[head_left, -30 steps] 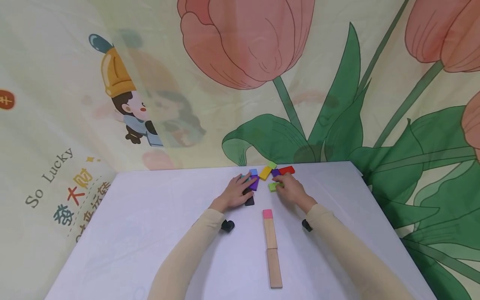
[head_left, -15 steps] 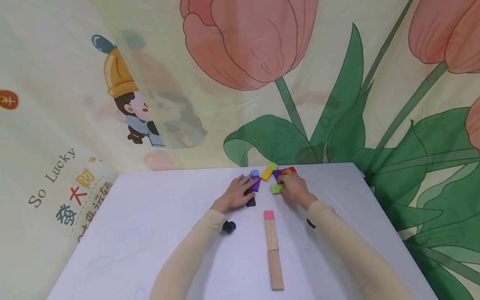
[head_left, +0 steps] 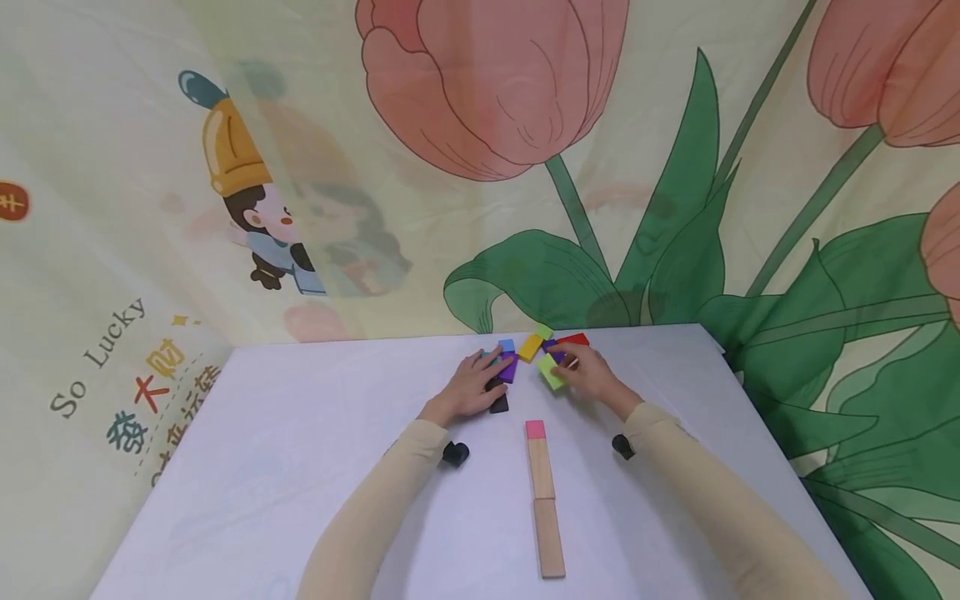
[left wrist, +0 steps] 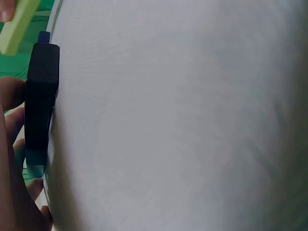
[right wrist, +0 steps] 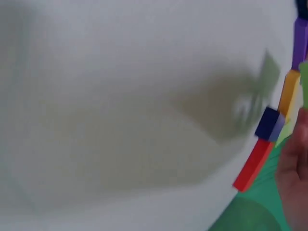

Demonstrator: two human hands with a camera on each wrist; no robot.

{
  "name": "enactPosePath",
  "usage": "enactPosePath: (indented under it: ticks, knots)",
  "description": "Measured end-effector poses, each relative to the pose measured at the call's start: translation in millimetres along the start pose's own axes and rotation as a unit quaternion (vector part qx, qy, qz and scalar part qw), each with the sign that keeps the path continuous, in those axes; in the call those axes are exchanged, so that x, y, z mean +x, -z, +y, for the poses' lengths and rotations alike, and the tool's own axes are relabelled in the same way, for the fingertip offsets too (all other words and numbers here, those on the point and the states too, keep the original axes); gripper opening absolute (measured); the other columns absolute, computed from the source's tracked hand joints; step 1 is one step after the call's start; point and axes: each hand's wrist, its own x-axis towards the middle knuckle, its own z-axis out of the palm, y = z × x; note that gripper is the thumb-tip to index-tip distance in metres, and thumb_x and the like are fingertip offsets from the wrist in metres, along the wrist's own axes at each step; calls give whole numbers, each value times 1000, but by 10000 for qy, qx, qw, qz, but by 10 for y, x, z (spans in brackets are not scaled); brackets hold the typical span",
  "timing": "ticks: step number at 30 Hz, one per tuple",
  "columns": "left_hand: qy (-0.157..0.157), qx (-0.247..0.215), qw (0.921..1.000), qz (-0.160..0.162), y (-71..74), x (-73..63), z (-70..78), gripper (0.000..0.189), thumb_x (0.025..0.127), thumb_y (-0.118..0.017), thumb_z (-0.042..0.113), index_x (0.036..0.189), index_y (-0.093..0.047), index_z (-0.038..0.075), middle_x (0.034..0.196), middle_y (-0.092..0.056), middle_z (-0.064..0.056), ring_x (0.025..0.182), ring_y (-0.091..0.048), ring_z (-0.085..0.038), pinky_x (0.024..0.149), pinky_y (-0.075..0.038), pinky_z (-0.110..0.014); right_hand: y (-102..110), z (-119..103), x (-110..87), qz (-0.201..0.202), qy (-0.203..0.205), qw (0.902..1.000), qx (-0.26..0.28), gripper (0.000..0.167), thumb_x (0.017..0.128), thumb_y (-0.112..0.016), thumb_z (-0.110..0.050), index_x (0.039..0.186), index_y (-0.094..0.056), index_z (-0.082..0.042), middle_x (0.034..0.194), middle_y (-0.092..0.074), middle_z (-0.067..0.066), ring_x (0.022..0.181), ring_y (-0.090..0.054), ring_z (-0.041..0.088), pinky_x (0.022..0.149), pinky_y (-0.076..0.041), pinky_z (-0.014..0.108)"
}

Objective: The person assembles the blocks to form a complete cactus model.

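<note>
Lengthwise, the lime block (head_left: 550,373) slants, near end rightward, right fingers (head_left: 567,351) pinching it, left fingers (head_left: 487,369) spread.

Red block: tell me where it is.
In the head view, the red block lies near the far edge of the table, right of the yellow block, just beyond the right hand.
</note>
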Motion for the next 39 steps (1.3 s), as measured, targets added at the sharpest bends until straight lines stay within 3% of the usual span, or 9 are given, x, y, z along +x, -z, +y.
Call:
enactPosePath:
  ticks: [4, 12, 21, 33, 39]
  knots:
    - [61, 69, 9999, -65, -16, 3, -9, 59, 99, -36, 45, 155, -24, 29, 165, -12, 0, 150, -14, -37, 122, -15, -52, -95, -21, -14, -126, -357, 9958, 838, 43, 91, -67, -12, 133, -58, -6, 97, -63, 15, 85, -57, 21, 63, -51, 23]
    - [103, 35, 9999, -92, -31, 15, -19, 60, 99, -36, 47, 155, -22, 31, 165, -11, 2, 151, -13, -36, 122, -14, -54, -288, -60, -41, -320, -898, 9883, 1194, 39, 90, -68, -13, 128, -61, -11, 99, -61, 12, 83, -57, 19, 67, -52, 21]
    - [32, 42, 10000, -16, -51, 16, -29, 59, 99, -35, 47, 155, -23, 31, 165, -12, 1, 151, -14, -37, 122, -15, -55, -369, -58, -100, -655, -783, 9888, 1090, 37, 89, -69, -14, 125, -62, -7, 93, -62, 11, 76, -59, 17, 65, -53, 21]
    - [63, 42, 10000, -10, -34, 15, -23, 59, 99, -37, 47, 154, -24, 30, 165, -11, 1, 151, -14, -36, 123, -14, -53, -381, -76, -111, -712, -431, 9913, 1022, 35, 88, -69, -12, 123, -64, -5, 88, -65, 9, 71, -58, 15, 66, -53, 22]
    - [93, 40, 9999, -55, -34, 20, -23, 59, 99, -36, 47, 154, -24, 30, 165, -11, 1, 151, -13, -36, 123, -13, -53, -377, -70, -125, -662, -523, 9923, 910, 33, 88, -70, -13, 121, -65, -6, 91, -65, 9, 76, -56, 15, 65, -50, 22]
